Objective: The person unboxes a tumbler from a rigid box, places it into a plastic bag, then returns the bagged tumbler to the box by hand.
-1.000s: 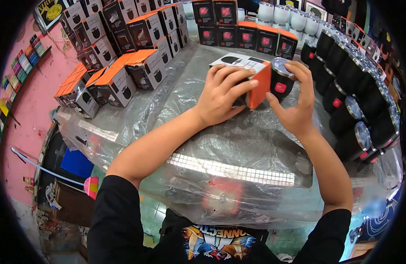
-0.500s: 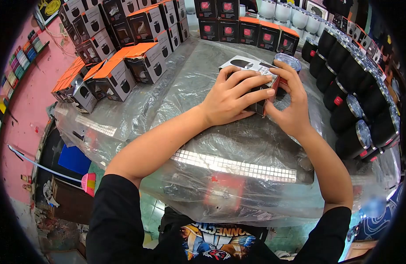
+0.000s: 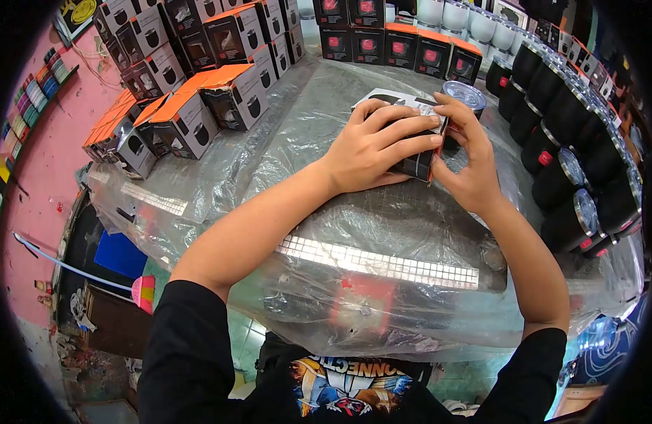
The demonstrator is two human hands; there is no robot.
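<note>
A black and white cardboard box (image 3: 415,168) with a cup picture lies on the plastic-covered table in front of me. My left hand (image 3: 375,148) holds it, fingers stretched across the top and thumb low on the near side. At the box's right end, which shows an orange-red edge, my right hand (image 3: 471,162) curves its fingers and thumb around the flaps. Whether that end is fully closed is hidden by my fingers. Just behind my right hand stands a dark tumbler with a clear lid (image 3: 464,93), partly covered.
Orange-topped boxes (image 3: 184,120) are stacked at the back left, and more boxes (image 3: 418,53) line the back. Rows of black tumblers (image 3: 552,180) stand along the right, white tumblers (image 3: 481,28) behind. Clear plastic sheeting (image 3: 326,311) hangs over the table's front edge.
Both hands stay on the box's right end, with only slight finger shifts there. The box sits slightly higher in view and more of its near side shows.
</note>
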